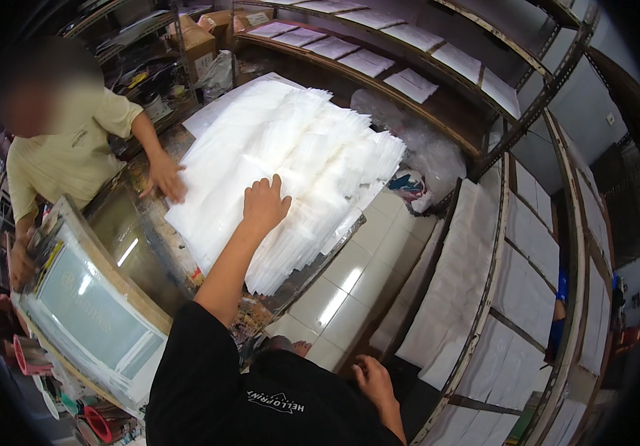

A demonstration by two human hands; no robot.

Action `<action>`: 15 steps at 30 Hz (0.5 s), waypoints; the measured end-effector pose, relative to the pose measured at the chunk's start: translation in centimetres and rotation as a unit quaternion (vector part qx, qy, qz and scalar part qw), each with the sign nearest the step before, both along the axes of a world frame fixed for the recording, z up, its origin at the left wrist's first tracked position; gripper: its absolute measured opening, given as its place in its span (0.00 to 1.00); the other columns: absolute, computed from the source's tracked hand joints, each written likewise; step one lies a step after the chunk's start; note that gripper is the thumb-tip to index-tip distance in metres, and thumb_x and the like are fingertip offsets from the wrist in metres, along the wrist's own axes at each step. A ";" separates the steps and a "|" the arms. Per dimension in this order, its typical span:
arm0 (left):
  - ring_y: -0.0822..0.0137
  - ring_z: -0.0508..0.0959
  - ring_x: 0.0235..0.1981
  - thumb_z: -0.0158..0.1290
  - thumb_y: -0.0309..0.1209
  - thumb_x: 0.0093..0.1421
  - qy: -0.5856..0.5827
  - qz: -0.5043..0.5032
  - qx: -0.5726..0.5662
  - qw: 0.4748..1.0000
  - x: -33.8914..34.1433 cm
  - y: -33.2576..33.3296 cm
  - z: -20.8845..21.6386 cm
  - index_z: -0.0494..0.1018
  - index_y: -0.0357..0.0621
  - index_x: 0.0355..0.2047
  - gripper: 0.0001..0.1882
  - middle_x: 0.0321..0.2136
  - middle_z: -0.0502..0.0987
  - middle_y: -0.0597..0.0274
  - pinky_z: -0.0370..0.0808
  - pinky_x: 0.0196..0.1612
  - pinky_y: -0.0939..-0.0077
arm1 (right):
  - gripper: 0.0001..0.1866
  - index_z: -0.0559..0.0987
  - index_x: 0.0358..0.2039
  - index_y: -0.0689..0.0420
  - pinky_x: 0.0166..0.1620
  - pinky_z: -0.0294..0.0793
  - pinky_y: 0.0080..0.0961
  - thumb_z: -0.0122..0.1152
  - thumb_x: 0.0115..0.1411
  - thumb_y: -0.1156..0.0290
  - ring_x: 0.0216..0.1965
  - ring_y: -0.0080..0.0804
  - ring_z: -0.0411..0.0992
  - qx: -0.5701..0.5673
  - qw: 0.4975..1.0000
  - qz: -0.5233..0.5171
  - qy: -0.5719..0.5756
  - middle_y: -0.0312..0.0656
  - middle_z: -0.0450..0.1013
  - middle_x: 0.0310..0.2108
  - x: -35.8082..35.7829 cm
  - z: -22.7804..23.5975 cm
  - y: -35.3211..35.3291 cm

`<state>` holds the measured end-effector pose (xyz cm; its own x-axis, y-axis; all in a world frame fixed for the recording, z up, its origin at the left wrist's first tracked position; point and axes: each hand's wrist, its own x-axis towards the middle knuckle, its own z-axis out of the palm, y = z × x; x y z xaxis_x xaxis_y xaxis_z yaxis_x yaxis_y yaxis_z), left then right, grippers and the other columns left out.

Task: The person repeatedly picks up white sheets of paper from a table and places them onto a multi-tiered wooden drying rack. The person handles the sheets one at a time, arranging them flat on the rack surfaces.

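A broad pile of thin white sheets or flat bags (283, 163), fanned in overlapping layers, covers the worktable. My left hand (264, 204) rests on the pile with its fingers spread, and I cannot tell whether it pinches a sheet. Low at my side, beside the rack, my right hand (374, 383) hangs with loosely bent fingers apart and nothing visible in it. At the pile's left edge lies a co-worker's hand (165, 178). The co-worker's other hand (21, 260) is at the wooden-framed printing screen (97, 297), which stands tilted up.
A rack (517, 297) with white sheets laid out on its shelves stands close on my right. Another shelf (379, 70) with sheets runs behind the table. Clear plastic wrap (435, 163) bulges near the table's far right corner. Paint-stained table edge (242, 316) lies near me.
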<state>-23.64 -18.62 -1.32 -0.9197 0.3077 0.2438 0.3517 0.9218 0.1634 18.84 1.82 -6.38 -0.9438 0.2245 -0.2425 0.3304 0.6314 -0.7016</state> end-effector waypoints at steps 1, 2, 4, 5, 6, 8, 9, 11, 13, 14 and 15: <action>0.51 0.76 0.41 0.54 0.45 0.59 -0.005 -0.014 -0.001 1.000 -0.4 0.3 -0.3 0.71 0.37 0.50 0.27 0.39 0.76 0.46 0.70 0.44 0.56 | 0.14 0.76 0.45 0.59 0.43 0.75 0.40 0.60 0.60 0.67 0.40 0.50 0.76 0.010 1.000 0.004 0.002 0.50 0.76 0.38 0.0 -0.4 0.2; 0.50 0.76 0.42 0.53 0.48 0.61 -0.011 -0.029 -0.003 1.000 -0.9 0.4 -0.5 0.72 0.37 0.49 0.26 0.39 0.76 0.46 0.71 0.44 0.56 | 0.14 0.76 0.45 0.59 0.43 0.75 0.40 0.60 0.61 0.67 0.40 0.50 0.76 0.020 1.000 0.008 0.004 0.50 0.76 0.38 0.1 -0.7 0.3; 0.50 0.77 0.41 0.50 0.50 0.62 -0.034 -0.021 -0.017 0.999 -2.0 0.2 -0.7 0.74 0.38 0.45 0.26 0.38 0.77 0.44 0.73 0.43 0.54 | 0.14 0.76 0.45 0.59 0.43 0.75 0.41 0.60 0.61 0.67 0.40 0.50 0.76 0.023 1.000 -0.001 -0.012 0.50 0.76 0.39 -0.1 -0.4 0.4; 0.49 0.78 0.40 0.49 0.51 0.63 -0.045 -0.024 -0.023 0.998 -2.6 0.4 -0.9 0.75 0.38 0.43 0.26 0.37 0.78 0.44 0.73 0.43 0.54 | 0.14 0.76 0.45 0.59 0.43 0.75 0.41 0.60 0.61 0.67 0.40 0.50 0.76 0.026 0.999 -0.012 -0.021 0.50 0.76 0.39 -0.2 0.0 0.6; 0.49 0.80 0.36 0.47 0.52 0.64 -0.021 -0.028 0.003 0.999 -3.5 0.0 -1.9 0.76 0.37 0.39 0.26 0.33 0.79 0.44 0.75 0.40 0.52 | 0.14 0.76 0.45 0.60 0.43 0.75 0.42 0.60 0.61 0.66 0.40 0.50 0.76 0.029 0.999 -0.002 -0.016 0.50 0.76 0.39 -0.5 0.4 0.6; 0.41 0.77 0.39 0.48 0.48 0.64 -0.040 -0.033 0.049 0.997 -4.3 0.6 -2.0 0.76 0.35 0.34 0.24 0.33 0.78 0.39 0.72 0.45 0.51 | 0.15 0.76 0.45 0.60 0.43 0.75 0.42 0.59 0.61 0.66 0.40 0.50 0.76 0.038 0.999 -0.016 -0.009 0.51 0.76 0.38 -0.5 1.0 1.2; 0.41 0.77 0.38 0.50 0.45 0.64 0.007 -0.047 0.067 0.997 -4.6 -0.3 -2.7 0.75 0.35 0.33 0.21 0.33 0.78 0.40 0.73 0.43 0.51 | 0.15 0.76 0.46 0.60 0.43 0.75 0.42 0.58 0.62 0.65 0.39 0.50 0.75 0.029 0.999 -0.016 0.020 0.51 0.76 0.38 -0.5 0.6 1.4; 0.48 0.80 0.32 0.54 0.30 0.61 -0.014 -0.086 0.250 0.964 -3.3 -0.5 -2.1 0.73 0.33 0.31 0.10 0.29 0.78 0.42 0.76 0.37 0.60 | 0.15 0.76 0.46 0.60 0.44 0.74 0.40 0.57 0.63 0.64 0.40 0.50 0.75 -0.014 0.998 -0.036 0.046 0.51 0.75 0.38 -0.7 0.5 1.9; 0.55 0.79 0.30 0.51 0.23 0.59 0.017 -0.141 0.194 0.971 1.1 2.5 2.5 0.72 0.33 0.32 0.04 0.28 0.76 0.47 0.75 0.33 0.65 | 0.17 0.74 0.48 0.60 0.45 0.74 0.39 0.56 0.64 0.64 0.41 0.48 0.75 -0.086 0.991 -0.081 0.066 0.52 0.75 0.39 -1.2 1.7 2.6; 0.57 0.76 0.27 0.51 0.23 0.61 0.020 -0.184 0.189 0.964 3.4 3.4 3.8 0.73 0.33 0.33 0.04 0.27 0.75 0.50 0.73 0.32 0.65 | 0.17 0.73 0.48 0.61 0.45 0.73 0.38 0.56 0.64 0.63 0.42 0.47 0.75 -0.120 0.984 -0.096 0.091 0.53 0.75 0.39 -1.7 2.5 2.9; 0.57 0.74 0.26 0.51 0.23 0.61 -0.001 -0.206 0.200 0.958 6.1 4.7 5.0 0.73 0.34 0.34 0.04 0.27 0.74 0.51 0.72 0.32 0.65 | 0.18 0.72 0.50 0.60 0.44 0.73 0.37 0.56 0.64 0.63 0.41 0.44 0.75 -0.128 0.977 -0.121 0.123 0.51 0.74 0.40 -2.2 3.0 3.0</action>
